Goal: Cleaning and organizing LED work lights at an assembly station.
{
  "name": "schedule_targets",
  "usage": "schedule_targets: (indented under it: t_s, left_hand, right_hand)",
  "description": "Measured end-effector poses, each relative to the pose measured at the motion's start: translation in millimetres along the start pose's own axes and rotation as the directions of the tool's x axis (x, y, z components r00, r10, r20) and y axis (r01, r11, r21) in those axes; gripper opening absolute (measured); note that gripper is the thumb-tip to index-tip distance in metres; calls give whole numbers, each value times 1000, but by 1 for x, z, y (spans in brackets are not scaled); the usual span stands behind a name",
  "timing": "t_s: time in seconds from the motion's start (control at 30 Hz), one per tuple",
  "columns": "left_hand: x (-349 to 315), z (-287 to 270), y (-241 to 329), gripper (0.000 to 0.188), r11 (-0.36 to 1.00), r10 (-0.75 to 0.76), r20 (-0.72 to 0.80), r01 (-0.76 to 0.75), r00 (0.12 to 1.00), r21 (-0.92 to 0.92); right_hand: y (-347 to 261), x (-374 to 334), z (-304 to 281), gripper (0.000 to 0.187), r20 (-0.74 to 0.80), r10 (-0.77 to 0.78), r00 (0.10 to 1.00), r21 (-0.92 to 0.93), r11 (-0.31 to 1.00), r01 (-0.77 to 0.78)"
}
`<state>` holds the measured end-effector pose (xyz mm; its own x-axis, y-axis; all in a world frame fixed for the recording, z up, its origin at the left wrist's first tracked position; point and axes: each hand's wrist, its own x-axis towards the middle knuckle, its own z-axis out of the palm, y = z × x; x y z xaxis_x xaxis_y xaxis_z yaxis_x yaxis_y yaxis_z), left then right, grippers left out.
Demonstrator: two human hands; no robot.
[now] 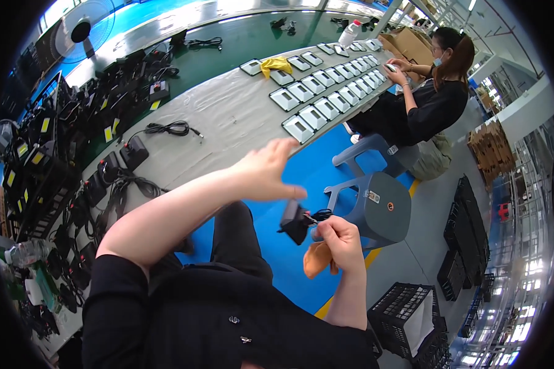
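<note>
In my right hand (343, 241), closed, is the bundled cord of a black power adapter (294, 222); the adapter's block hangs out to the left of my fingers. An orange-brown cloth (317, 259) is also gripped there and droops beneath the fist. My left hand (266, 172) is raised above the adapter near the table's edge, fingers spread and holding nothing. On the grey-covered table (218, 117), beyond my left forearm, lies a coiled black cord (169, 128) joined to another adapter (134, 152).
Rows of white, black-edged panels (314, 117) line the table's far part, with a yellow cloth (276, 66). A masked person (434, 104) sits there handling something small. A grey stool (385, 208) and black crates (403, 313) stand right; adapters and cords (37, 154) pile up left.
</note>
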<state>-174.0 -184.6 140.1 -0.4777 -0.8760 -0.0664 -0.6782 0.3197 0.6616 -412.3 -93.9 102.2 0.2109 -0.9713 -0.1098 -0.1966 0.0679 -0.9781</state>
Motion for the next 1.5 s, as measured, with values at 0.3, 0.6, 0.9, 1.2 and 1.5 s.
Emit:
schedule_targets:
  t_s: [0.3, 0.6, 0.9, 1.2, 1.5]
  left_hand:
    - [135, 68, -72, 108, 928, -222, -477, 335, 850, 165]
    - [106, 53, -84, 83, 927, -202, -473, 324, 858, 192]
    - [-54, 1, -128, 90, 913, -218, -272, 294, 937, 282]
    - [-115, -7, -136, 100, 944, -192, -423, 284, 885, 165]
    - [-91, 4, -110, 90, 952, -212, -539, 297, 816, 76]
  right_hand:
    - [15, -16, -32, 17, -284, -75, 956, -182, 983, 23]
    - [1, 1, -20, 12, -240, -122, 963, -289, 956, 49]
    - [-48, 87, 21, 5, 190, -429, 883, -470, 750, 466]
    - [-57, 172, 113, 8, 465, -507, 726, -513, 513, 688]
    - [-53, 166, 148, 8, 374, -561, 739, -519, 534, 668]
